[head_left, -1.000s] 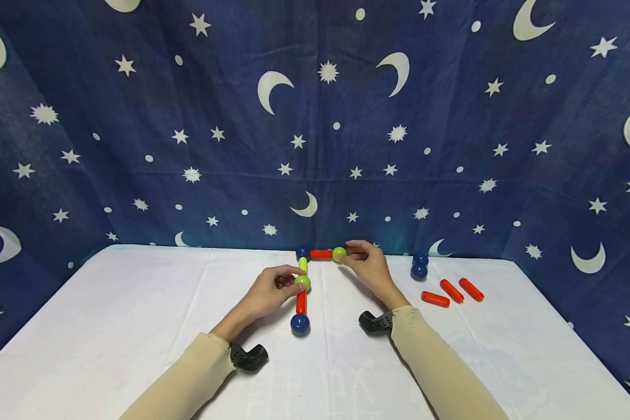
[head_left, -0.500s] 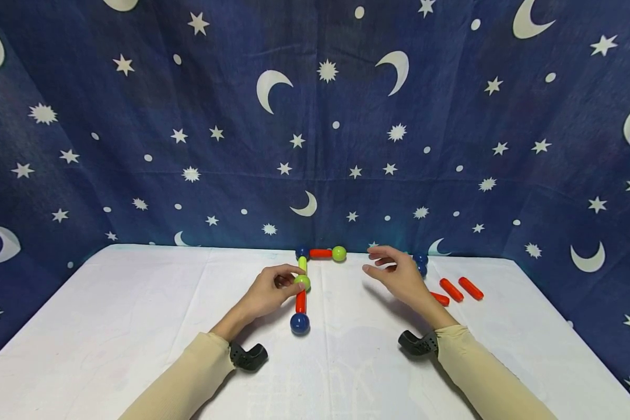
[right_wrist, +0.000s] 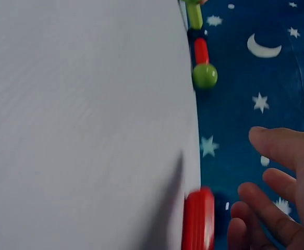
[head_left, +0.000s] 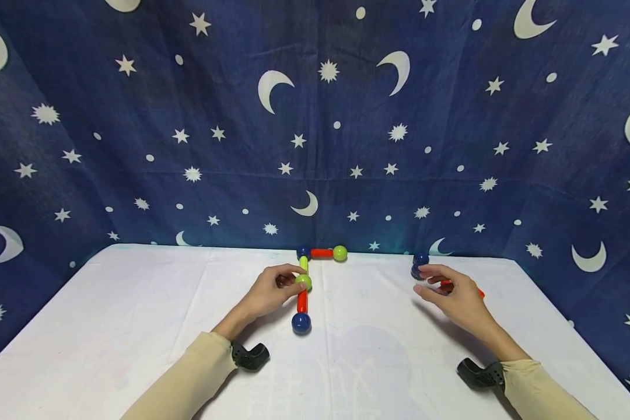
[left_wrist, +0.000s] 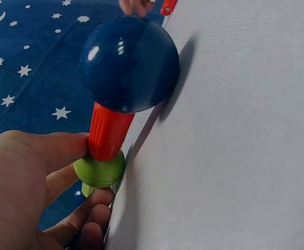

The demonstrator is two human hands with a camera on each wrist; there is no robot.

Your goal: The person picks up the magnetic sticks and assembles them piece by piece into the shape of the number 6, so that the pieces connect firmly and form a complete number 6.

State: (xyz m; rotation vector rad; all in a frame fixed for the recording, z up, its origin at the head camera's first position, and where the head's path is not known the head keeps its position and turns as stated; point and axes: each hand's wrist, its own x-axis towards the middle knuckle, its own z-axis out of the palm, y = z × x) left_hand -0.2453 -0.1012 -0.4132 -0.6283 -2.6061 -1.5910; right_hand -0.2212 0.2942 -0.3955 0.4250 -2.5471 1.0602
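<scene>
A chain of balls and rods lies on the table in the head view. My left hand [head_left: 268, 294] pinches its middle green ball [head_left: 304, 283] between thumb and fingers. From that ball a red rod [head_left: 302, 302] runs toward me to a blue ball [head_left: 301, 323], and a light green rod [head_left: 304, 264] leads away to a far blue ball [head_left: 303, 252]. Another red rod [head_left: 322, 252] extends right from there, ending in a green ball [head_left: 340, 253]. My right hand [head_left: 459, 300] holds nothing; its fingers are spread above loose red rods [right_wrist: 198, 219], which it mostly hides.
Two loose blue balls [head_left: 421, 259] sit by the back edge, just left of my right hand. A white cloth [head_left: 357, 361] covers the table. Behind it hangs a dark blue curtain [head_left: 315, 146] with moons and stars.
My right hand has let go of the far green ball and moved right, over the loose red rods. My left hand has stayed on the middle green ball.
</scene>
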